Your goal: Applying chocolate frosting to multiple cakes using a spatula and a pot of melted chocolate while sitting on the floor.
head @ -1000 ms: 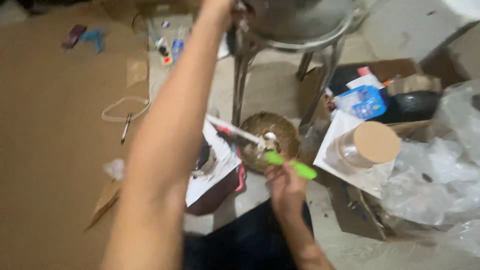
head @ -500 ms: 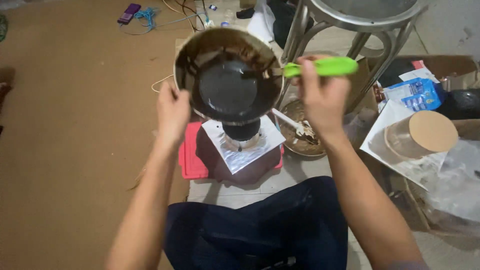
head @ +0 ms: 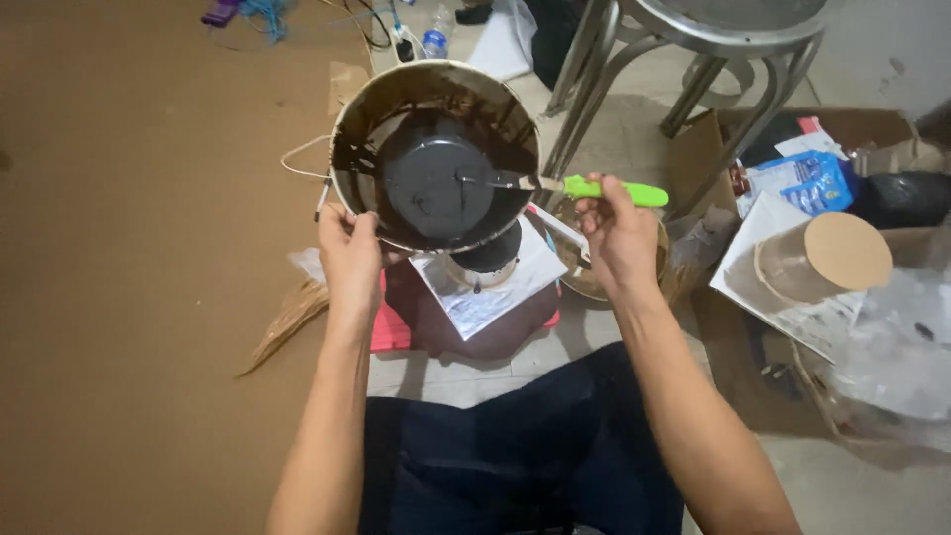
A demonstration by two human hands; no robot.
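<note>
My left hand (head: 349,248) grips the near rim of a round metal pot (head: 433,154), tilted toward me and coated inside with a dark brown glossy liquid. My right hand (head: 616,230) holds a tool with a bright green handle (head: 614,189); its metal tip reaches into the pot's middle. Below the pot stands a small container on a foil-like sheet (head: 475,297), which lies on a red and dark cloth (head: 466,332).
A metal stool (head: 693,50) stands behind the pot. A brown bowl (head: 580,263) sits under my right hand. At right lie a clear jar with a tan lid (head: 822,260), a blue packet (head: 807,178), cardboard boxes and plastic bags. Brown cardboard (head: 139,248) covers the left floor.
A second ago my left arm reached up toward the stool; then the pot came down in front of me. Now the green tool's tip has moved from the rim into the pot.
</note>
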